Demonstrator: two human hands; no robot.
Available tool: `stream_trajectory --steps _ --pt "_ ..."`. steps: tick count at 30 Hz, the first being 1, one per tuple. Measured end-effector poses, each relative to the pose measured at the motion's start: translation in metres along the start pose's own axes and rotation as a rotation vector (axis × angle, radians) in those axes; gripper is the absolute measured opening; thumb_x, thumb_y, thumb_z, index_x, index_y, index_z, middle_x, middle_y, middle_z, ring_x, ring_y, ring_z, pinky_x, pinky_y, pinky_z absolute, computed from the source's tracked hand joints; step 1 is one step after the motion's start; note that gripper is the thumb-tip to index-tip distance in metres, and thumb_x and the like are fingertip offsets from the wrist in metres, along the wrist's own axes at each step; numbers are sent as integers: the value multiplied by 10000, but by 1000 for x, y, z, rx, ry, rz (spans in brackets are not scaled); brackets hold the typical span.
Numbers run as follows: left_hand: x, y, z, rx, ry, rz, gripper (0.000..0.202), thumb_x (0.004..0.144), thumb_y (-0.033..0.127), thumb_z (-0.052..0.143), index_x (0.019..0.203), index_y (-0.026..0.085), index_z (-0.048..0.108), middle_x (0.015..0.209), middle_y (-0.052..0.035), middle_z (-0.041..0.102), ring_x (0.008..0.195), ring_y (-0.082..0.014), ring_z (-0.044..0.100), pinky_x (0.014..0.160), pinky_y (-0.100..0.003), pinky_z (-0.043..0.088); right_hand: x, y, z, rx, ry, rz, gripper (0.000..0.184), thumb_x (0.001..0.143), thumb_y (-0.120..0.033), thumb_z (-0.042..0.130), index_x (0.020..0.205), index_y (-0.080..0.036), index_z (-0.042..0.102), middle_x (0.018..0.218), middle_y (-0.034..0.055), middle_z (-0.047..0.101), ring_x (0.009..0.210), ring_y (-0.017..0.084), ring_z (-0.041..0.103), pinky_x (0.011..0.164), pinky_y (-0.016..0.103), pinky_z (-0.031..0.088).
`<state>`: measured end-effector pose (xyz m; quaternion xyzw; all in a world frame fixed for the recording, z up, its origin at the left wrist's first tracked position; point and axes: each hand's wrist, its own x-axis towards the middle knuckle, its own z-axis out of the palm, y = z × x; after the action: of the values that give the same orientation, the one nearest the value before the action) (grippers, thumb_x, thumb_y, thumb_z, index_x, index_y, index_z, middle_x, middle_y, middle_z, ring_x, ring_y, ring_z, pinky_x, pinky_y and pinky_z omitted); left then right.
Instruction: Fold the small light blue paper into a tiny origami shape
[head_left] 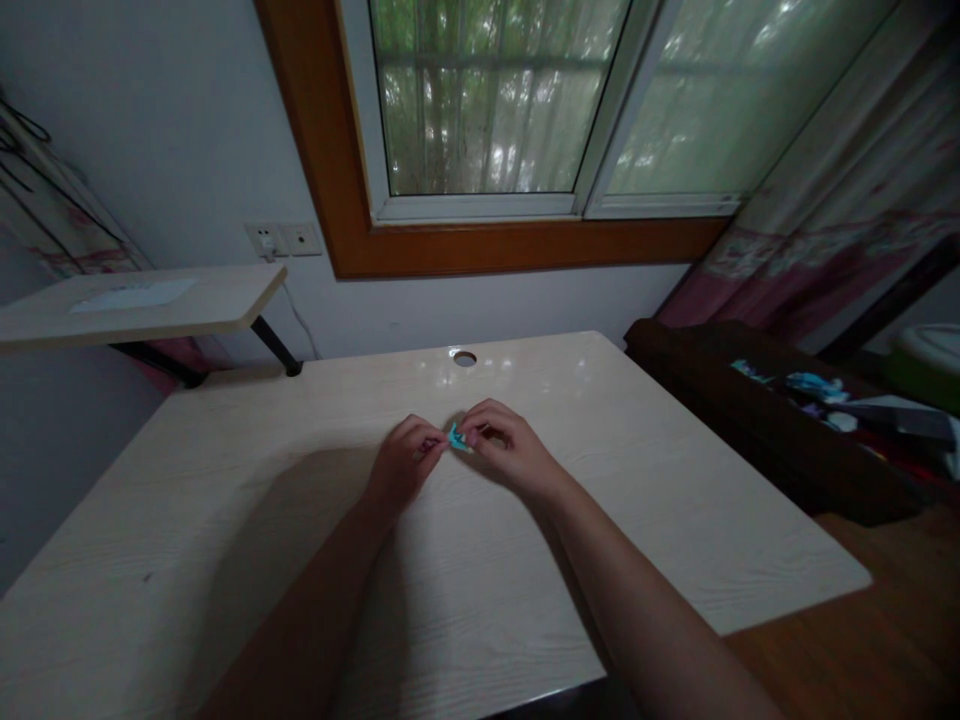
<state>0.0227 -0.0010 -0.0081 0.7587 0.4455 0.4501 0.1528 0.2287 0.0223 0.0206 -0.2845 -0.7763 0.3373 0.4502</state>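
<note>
Between my two hands is a small turquoise piece (pixel 457 438), held just above or against the pale wood-grain desk (pixel 675 520). It looks thin and angular, with a pointed upper tip; its exact kind is too small to make out. My left hand (pixel 406 459) pinches its left end between thumb and fingertips. From the right, my right hand (pixel 510 445) grips the other side, thumb below and index finger above, covering part of it. Both hands are closed, with forearms reaching in from the near edge.
A raised shelf (pixel 157 300) with a paper on it stands at the left. Behind the desk's cable hole (pixel 465 359) are a wall socket (pixel 283 240) and a window (pixel 487 120). A dark wooden piece of furniture (pixel 720 430) with assorted items stands at the right.
</note>
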Motion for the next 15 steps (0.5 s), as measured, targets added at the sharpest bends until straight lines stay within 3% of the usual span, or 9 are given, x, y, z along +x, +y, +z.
stream_trajectory --steps 15 --pt "1 6 -1 0 -11 1 45 859 175 652 855 210 680 828 -20 621 747 -149 600 710 -284 511 -2 7 5 -48 -23 18 70 847 -272 691 881 -227 733 882 49 628 768 154 594 688 295 482"
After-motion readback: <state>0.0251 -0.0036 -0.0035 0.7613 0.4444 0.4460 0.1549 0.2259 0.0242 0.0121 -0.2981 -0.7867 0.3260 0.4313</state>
